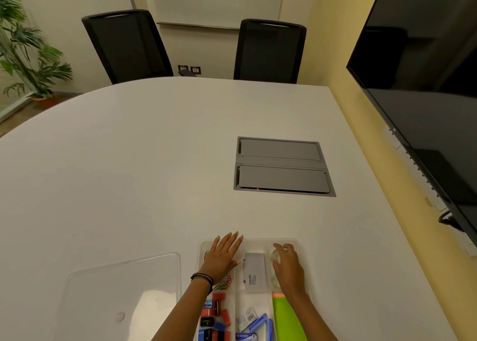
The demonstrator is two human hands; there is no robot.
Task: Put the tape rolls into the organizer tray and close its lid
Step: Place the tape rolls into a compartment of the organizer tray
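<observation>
A clear plastic organizer tray (258, 240) sits at the near edge of the white table, divided into compartments. My right hand (287, 268) reaches into its right compartment, fingers curled around a clear tape roll (275, 257). Another clear roll (275, 281) seems to lie just below it, partly hidden by the hand. My left hand (223, 257) rests flat, fingers spread, over the tray's far left compartment. The clear lid (118, 297) lies flat on the table to the left of the tray, apart from it.
The tray also holds a grey box (254, 273), coloured paper clips (224, 285), red, blue and black small items (215, 320), staple boxes (254, 322) and green sticky notes (286, 317). A grey cable hatch (282, 166) is set into the table; a screen (426, 82) hangs at right.
</observation>
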